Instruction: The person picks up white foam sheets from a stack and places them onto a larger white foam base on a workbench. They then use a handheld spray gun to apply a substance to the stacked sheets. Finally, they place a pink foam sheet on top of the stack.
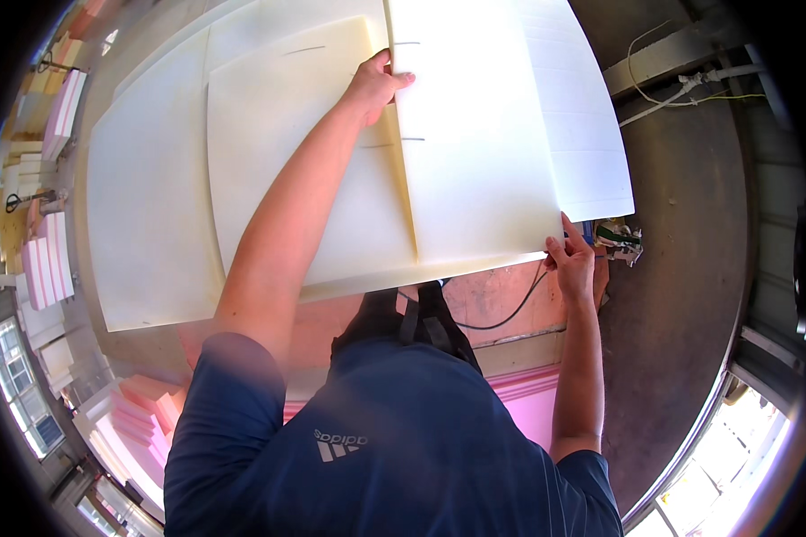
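A cream foam sheet (475,134) lies tilted on top of other pale sheets, its left edge raised a little. My left hand (379,88) is closed on that left edge, thumb on top, between two short dark marks. At the sheet's near right corner, my right hand (571,259) pinches the edge, and a small bluish bit shows beside its fingers, too small to name. Under the top sheet lies another cream sheet (304,170), also with short dark lines. A wider pale sheet (148,197) spreads out below both.
A green and silver tool (620,240) sits just beyond the sheets' right edge. A black cable (510,315) curves over the pinkish surface in front of my body. Pink and white foam stacks (47,259) stand at the left. Pipes and a yellow wire (690,89) run at the far right.
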The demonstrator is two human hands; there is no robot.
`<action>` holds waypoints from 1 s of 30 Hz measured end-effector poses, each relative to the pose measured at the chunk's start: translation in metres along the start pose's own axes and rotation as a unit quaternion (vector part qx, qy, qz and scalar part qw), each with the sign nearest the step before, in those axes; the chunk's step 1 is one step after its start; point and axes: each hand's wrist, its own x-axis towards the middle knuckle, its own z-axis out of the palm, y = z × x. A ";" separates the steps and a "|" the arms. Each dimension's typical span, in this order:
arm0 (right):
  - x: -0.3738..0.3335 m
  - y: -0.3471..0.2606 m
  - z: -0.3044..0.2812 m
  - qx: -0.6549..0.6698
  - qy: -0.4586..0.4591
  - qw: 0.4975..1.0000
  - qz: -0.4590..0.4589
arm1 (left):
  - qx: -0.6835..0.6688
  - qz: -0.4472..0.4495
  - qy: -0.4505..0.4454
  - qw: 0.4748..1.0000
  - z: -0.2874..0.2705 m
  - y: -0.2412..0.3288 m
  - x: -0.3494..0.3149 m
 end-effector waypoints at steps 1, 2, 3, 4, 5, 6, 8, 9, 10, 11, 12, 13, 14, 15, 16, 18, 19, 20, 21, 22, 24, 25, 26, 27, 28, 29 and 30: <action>0.000 0.000 0.000 -0.001 -0.003 1.000 0.001 | -0.001 -0.001 0.000 1.000 0.000 0.000 0.000; 0.000 0.000 0.000 -0.003 -0.003 1.000 0.006 | 0.000 -0.002 -0.002 1.000 0.000 0.000 -0.001; 0.000 0.000 0.000 -0.004 -0.004 1.000 0.012 | 0.002 -0.002 -0.003 1.000 -0.001 0.000 -0.001; 0.000 0.000 0.000 -0.006 -0.005 1.000 0.017 | 0.003 -0.003 -0.004 1.000 -0.001 0.001 -0.002; 0.001 0.000 0.000 -0.007 -0.005 1.000 0.017 | 0.005 -0.004 -0.002 1.000 -0.001 0.001 -0.003; 0.001 0.000 0.000 -0.009 -0.006 1.000 0.017 | 0.007 -0.005 0.000 1.000 -0.001 0.002 -0.004; 0.001 0.001 -0.001 -0.014 -0.007 1.000 0.017 | 0.009 -0.007 0.001 1.000 -0.001 0.002 -0.004; 0.001 0.002 -0.001 -0.017 -0.007 1.000 0.017 | 0.010 -0.008 0.001 1.000 -0.001 0.002 -0.004; 0.001 0.003 -0.001 -0.021 -0.008 1.000 0.018 | 0.010 -0.009 0.000 1.000 -0.001 0.001 -0.004; 0.001 0.003 -0.001 -0.019 -0.009 1.000 0.017 | 0.008 -0.011 -0.001 1.000 -0.001 0.001 -0.004; 0.001 0.003 -0.001 -0.017 -0.010 1.000 0.016 | 0.006 -0.012 -0.003 1.000 -0.001 0.000 -0.003; 0.002 0.004 -0.002 -0.015 -0.012 1.000 0.015 | 0.004 -0.013 -0.003 1.000 0.000 -0.001 -0.001; 0.004 0.004 -0.003 -0.016 -0.012 1.000 0.015 | 0.002 -0.012 -0.005 1.000 0.000 -0.003 0.001; 0.006 0.005 -0.004 -0.017 -0.013 1.000 0.015 | -0.001 -0.011 -0.007 1.000 0.001 -0.004 0.003; 0.006 0.005 -0.004 -0.018 -0.012 1.000 0.016 | -0.003 -0.009 -0.009 1.000 0.000 -0.005 0.004; 0.006 0.008 -0.003 -0.015 -0.011 1.000 0.020 | 0.007 -0.016 -0.001 1.000 0.001 -0.008 0.005; 0.006 0.008 -0.003 -0.014 -0.011 1.000 0.022 | 0.012 -0.019 0.003 1.000 0.000 -0.008 0.004; 0.005 0.008 -0.002 -0.015 -0.010 1.000 0.019 | 0.010 -0.017 0.000 1.000 0.000 -0.008 0.004; 0.005 0.008 -0.001 -0.015 -0.010 1.000 0.016 | 0.008 -0.015 -0.003 1.000 0.000 -0.008 0.004; 0.005 0.008 -0.001 -0.015 -0.011 1.000 0.013 | 0.006 -0.013 -0.005 1.000 -0.001 -0.009 0.004; 0.005 0.007 0.000 -0.017 -0.011 1.000 0.010 | 0.007 -0.013 -0.008 1.000 -0.002 -0.009 0.004; 0.005 0.007 0.000 -0.019 -0.011 1.000 0.008 | 0.008 -0.013 -0.009 1.000 -0.002 -0.009 0.003; 0.005 0.007 0.000 -0.020 -0.011 1.000 0.006 | 0.002 -0.016 -0.014 1.000 -0.002 -0.009 0.003; 0.005 0.007 0.000 -0.020 -0.012 1.000 0.004 | -0.004 -0.019 -0.018 1.000 -0.002 -0.010 0.002; 0.004 0.007 0.000 -0.021 -0.011 1.000 0.002 | -0.009 -0.022 -0.024 0.999 -0.002 -0.011 0.002; 0.004 0.008 0.000 -0.016 -0.014 1.000 -0.003 | -0.014 -0.020 -0.024 0.999 -0.002 -0.012 0.001; 0.005 0.011 0.001 -0.010 -0.016 1.000 -0.007 | -0.020 -0.019 -0.024 0.999 -0.003 -0.013 0.001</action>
